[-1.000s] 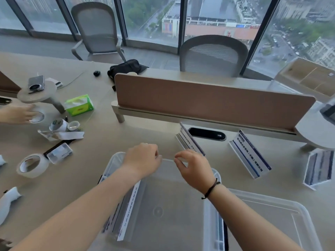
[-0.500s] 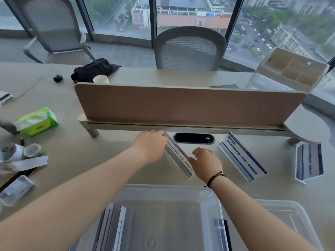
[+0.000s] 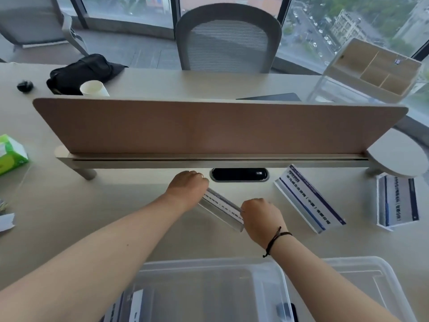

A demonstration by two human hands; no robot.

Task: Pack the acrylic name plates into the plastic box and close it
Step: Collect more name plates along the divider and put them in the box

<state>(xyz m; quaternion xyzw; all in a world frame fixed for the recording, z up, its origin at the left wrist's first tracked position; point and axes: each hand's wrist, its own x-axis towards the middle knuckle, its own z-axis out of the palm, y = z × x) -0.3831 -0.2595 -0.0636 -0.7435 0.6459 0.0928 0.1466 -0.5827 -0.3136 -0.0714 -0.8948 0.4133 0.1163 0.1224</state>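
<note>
A clear acrylic name plate (image 3: 222,209) with blue and white print lies aslant on the desk in front of the divider. My left hand (image 3: 188,187) grips its far end and my right hand (image 3: 258,216) grips its near end. A second name plate (image 3: 310,202) stands to the right, and a third name plate (image 3: 397,202) further right. The clear plastic box (image 3: 209,266) sits at the bottom edge, with a name plate (image 3: 133,305) inside along its left wall. Its clear lid (image 3: 376,275) lies to the right of the box.
A tan divider panel (image 3: 209,126) on a metal rail runs across the desk just behind my hands, with a black cable slot (image 3: 239,175) below it. A green tissue pack (image 3: 10,154) sits at the left edge. A round side shelf (image 3: 399,156) juts out at the right.
Both hands left the box rim, reached forward to the name plate by the divider and closed on its two ends. The camera tipped forward, so the box dropped to the bottom of view.
</note>
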